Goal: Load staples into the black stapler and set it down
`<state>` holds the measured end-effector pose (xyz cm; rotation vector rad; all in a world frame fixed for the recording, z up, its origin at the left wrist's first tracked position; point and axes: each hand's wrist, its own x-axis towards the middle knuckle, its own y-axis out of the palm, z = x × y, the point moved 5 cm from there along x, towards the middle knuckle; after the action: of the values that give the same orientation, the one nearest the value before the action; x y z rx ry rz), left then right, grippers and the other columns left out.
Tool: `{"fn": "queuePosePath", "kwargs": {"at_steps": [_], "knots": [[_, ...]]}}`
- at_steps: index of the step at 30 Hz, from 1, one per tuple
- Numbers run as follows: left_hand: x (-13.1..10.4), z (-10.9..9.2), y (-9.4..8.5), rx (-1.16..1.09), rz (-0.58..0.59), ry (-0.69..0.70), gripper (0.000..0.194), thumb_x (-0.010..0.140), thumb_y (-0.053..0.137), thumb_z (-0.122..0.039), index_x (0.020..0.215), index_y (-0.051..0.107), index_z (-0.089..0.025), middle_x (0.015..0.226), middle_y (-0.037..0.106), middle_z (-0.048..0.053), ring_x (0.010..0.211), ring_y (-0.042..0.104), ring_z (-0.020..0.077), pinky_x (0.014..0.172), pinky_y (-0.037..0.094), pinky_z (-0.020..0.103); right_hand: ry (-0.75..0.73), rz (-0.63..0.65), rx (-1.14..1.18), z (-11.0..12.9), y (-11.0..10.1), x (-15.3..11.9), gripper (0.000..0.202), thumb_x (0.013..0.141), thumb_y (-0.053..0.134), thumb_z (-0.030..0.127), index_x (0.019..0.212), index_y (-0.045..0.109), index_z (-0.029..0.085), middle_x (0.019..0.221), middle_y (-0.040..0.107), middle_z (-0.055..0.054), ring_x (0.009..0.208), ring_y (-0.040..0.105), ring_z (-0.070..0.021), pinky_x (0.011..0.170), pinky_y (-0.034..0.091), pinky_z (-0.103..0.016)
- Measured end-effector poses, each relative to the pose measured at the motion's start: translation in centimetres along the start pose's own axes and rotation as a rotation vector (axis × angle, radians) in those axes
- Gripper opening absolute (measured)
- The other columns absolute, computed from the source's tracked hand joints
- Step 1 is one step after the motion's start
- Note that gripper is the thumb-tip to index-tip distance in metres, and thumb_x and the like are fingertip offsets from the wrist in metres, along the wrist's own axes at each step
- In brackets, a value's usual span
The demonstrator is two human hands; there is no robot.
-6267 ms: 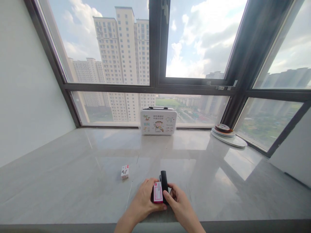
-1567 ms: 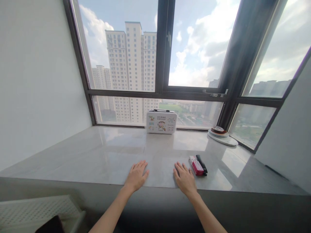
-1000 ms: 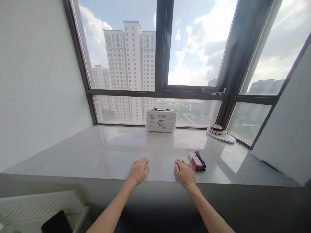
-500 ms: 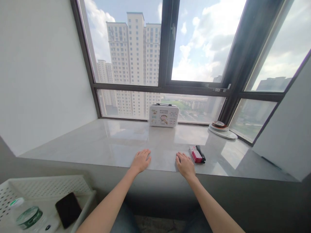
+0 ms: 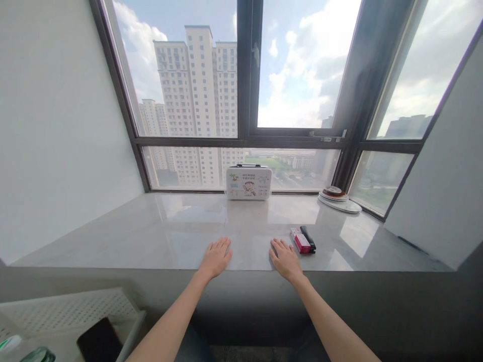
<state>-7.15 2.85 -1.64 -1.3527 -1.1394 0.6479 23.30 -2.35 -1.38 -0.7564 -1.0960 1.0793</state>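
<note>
My left hand [image 5: 216, 257] lies flat near the front edge of the glossy windowsill [image 5: 124, 236], fingers stretched out and holding nothing. Level with it, my right hand [image 5: 285, 257] also rests palm down with its fingers apart. Just to the right of that hand are a small pink-and-white box [image 5: 301, 241] and a black stapler-like object [image 5: 308, 239], side by side. Farther back, a white carry case [image 5: 249, 183] with cartoon prints and a dark handle stands upright against the window.
Stacked round plates or lids [image 5: 338, 199] sit in the right back corner. A thin dark stick [image 5: 413, 245] lies along the right wall. At the lower left, a white perforated basket [image 5: 75, 306] holds a black phone [image 5: 98, 342] and a partly visible bottle [image 5: 37, 355].
The view has turned and tilted slightly, shifting the scene. The fingers of my right hand, bent and close before, are now straighter and spread. The objects on the sill stay put.
</note>
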Motion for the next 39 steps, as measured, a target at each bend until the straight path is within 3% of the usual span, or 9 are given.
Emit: {"fn": "queuePosePath", "kwargs": {"at_steps": [8,17,39], "knots": [[-0.2,-0.2,0.0,0.014,0.013,-0.004,0.056,0.102,0.030,-0.046,0.156,0.035,-0.031,0.166,0.030,0.001,0.154,0.022,0.0232,0.125,0.016,0.048,0.023,-0.065,0.017,0.8,-1.0,-0.6,0.044,0.102,0.041,0.040,0.142,0.057,0.033,0.155,0.051,0.000,0.147,0.037,-0.0225,0.122,0.023,-0.042],[-0.3,-0.6,-0.8,-0.017,-0.062,-0.008,0.052,0.103,0.032,-0.047,0.152,0.042,-0.033,0.161,0.040,0.001,0.150,0.031,0.0229,0.124,0.020,0.046,0.043,-0.136,0.031,1.3,-1.5,-0.7,0.039,0.102,0.040,0.041,0.129,0.068,0.034,0.145,0.061,0.001,0.141,0.047,-0.0211,0.119,0.030,-0.038],[-0.5,-0.6,-1.0,-0.064,-0.097,-0.025,0.047,0.101,0.038,-0.043,0.146,0.048,-0.034,0.159,0.044,0.001,0.147,0.035,0.0224,0.123,0.021,0.042,0.020,-0.144,0.025,1.2,-1.8,-1.3,0.041,0.104,0.036,0.038,0.128,0.069,0.031,0.142,0.064,0.000,0.139,0.049,-0.0182,0.118,0.032,-0.033]]}}
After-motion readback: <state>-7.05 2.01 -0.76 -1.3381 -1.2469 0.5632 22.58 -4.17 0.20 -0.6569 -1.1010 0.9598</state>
